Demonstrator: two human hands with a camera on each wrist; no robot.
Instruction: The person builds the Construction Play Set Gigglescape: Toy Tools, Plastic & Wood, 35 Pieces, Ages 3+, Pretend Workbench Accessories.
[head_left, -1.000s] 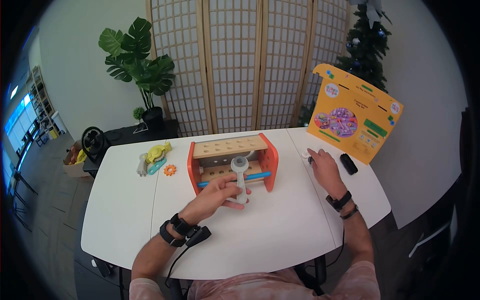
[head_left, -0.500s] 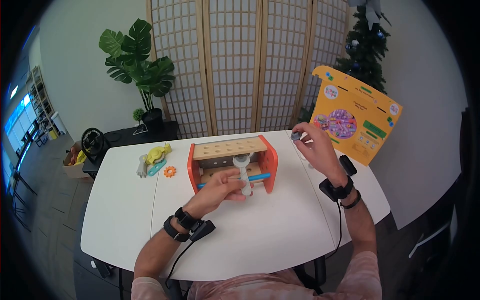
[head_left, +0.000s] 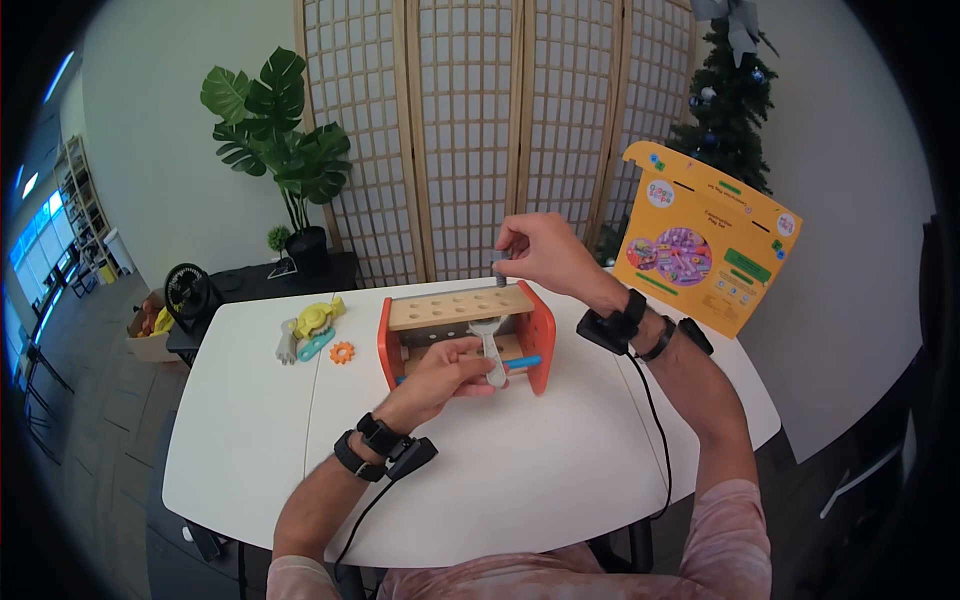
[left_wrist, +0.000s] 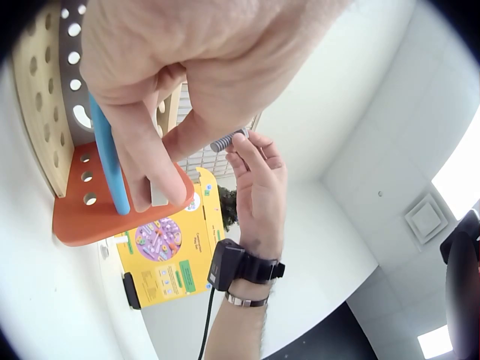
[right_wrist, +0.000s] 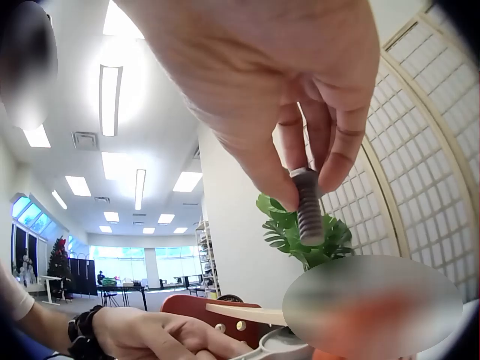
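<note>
My left hand (head_left: 437, 378) grips a pale grey toy wrench (head_left: 493, 362) by its handle, with the round head pointing up in front of the toy workbench. In my right hand (head_left: 552, 255), thumb and fingers pinch a grey threaded bolt (right_wrist: 309, 214) by its top, the thread hanging downward. This bolt is close over the right end of the workbench's wooden top board (head_left: 458, 306), which has rows of holes. Red side panels (head_left: 540, 350) flank the workbench. A blue bar (head_left: 524, 362) runs across its front, partly hidden behind my left hand.
On the table's left lie a yellow toy piece (head_left: 318, 316), a teal piece (head_left: 316, 346), a grey piece (head_left: 287, 344) and an orange gear (head_left: 342, 352). A yellow cardboard box (head_left: 690, 215) stands at the back right, a black object (head_left: 697, 336) near it.
My right hand has lifted the bolt from the table's right side and carried it left to above the workbench. The left hand still holds the wrench, its head now slightly lower.
</note>
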